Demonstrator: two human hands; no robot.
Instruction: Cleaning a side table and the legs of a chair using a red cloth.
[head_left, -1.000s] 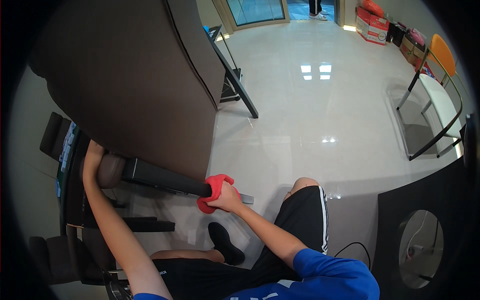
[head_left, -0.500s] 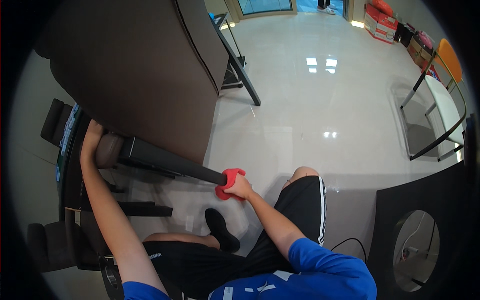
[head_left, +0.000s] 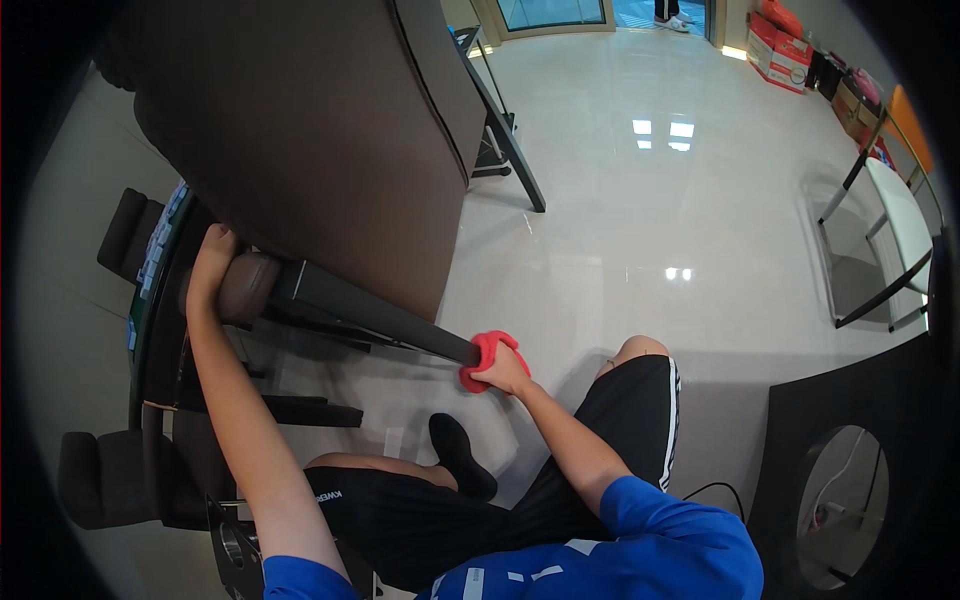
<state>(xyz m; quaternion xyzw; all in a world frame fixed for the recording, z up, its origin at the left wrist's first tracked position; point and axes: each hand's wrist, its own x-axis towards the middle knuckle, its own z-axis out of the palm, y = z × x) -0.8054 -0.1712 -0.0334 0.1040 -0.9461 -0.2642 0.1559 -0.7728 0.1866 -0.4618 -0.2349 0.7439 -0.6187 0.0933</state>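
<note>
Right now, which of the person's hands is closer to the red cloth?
The right. The right hand presses the red cloth against the low end of the black table leg. The left hand is far up the leg, by the brown pad.

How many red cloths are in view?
1: a red cloth under the right hand, pressed on the end of the dark table leg. Others may be hidden behind the table.

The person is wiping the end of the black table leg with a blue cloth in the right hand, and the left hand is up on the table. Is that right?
Not quite: the cloth is red, not blue, as the head view shows. The right hand does press it on the end of the black table leg, and the left hand is up on the table.
</note>
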